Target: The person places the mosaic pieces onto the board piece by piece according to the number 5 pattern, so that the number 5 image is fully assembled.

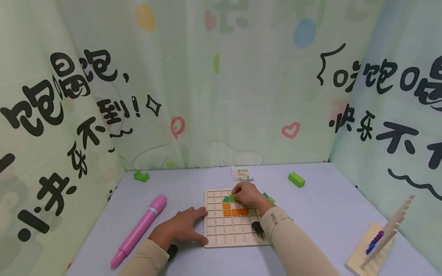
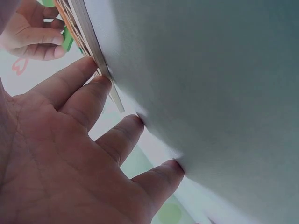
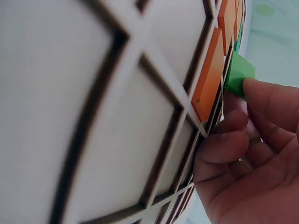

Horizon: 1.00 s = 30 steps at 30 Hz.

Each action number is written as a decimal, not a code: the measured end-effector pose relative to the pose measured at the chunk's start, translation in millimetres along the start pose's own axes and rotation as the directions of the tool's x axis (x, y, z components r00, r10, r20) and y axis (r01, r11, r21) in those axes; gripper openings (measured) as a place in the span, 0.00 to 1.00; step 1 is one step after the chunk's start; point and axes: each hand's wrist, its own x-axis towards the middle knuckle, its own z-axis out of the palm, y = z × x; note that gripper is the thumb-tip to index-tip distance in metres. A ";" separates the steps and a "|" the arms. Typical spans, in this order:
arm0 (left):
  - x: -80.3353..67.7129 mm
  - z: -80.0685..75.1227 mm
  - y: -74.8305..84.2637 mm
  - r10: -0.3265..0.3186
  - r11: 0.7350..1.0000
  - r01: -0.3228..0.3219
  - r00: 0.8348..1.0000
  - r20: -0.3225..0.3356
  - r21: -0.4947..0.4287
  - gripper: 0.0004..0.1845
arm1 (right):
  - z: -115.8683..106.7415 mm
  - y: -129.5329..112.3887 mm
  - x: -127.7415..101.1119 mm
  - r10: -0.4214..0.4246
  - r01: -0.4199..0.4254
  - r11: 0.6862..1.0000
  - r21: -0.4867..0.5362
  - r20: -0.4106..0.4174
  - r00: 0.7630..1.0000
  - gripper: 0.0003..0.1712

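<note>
A wooden grid board (image 1: pixel 228 230) lies on the table in front of me. Orange tiles (image 1: pixel 235 211) fill several cells in an L shape, and a dark green piece (image 1: pixel 226 199) sits above them. My right hand (image 1: pixel 246 193) pinches a small light green block (image 1: pixel 233 197) (image 3: pixel 239 74) over the board's upper cells, beside the orange tiles (image 3: pixel 209 74). My left hand (image 1: pixel 188 226) lies flat with spread fingers (image 2: pixel 88 95) on the table, touching the board's left edge (image 2: pixel 96 51).
A pink marker (image 1: pixel 139 230) lies left of the board. Green blocks sit at the back left (image 1: pixel 141 176) and back right (image 1: pixel 296 179). A pattern card (image 1: pixel 241 173) lies behind the board. A wooden rack with beads (image 1: pixel 380 241) stands at the right. Curtains enclose the table.
</note>
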 end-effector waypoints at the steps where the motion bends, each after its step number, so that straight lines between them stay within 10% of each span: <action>1: 0.4 0.1 0.1 -0.002 1.000 0.002 1.000 0.001 0.001 0.50 | 0.3 -0.4 0.1 0.009 -0.009 1.000 -0.010 -0.001 1.000 0.03; 12: 0.3 1.1 3.3 -0.020 1.000 0.020 1.000 0.011 -0.003 0.50 | -0.3 -4.5 -2.8 0.012 -0.013 0.988 -0.152 -0.005 1.000 0.07; 30: -0.9 -0.6 5.6 -0.043 0.999 0.043 0.999 0.000 -0.008 0.50 | -35.2 21.9 -24.2 0.073 -0.071 0.997 0.029 -0.071 0.995 0.13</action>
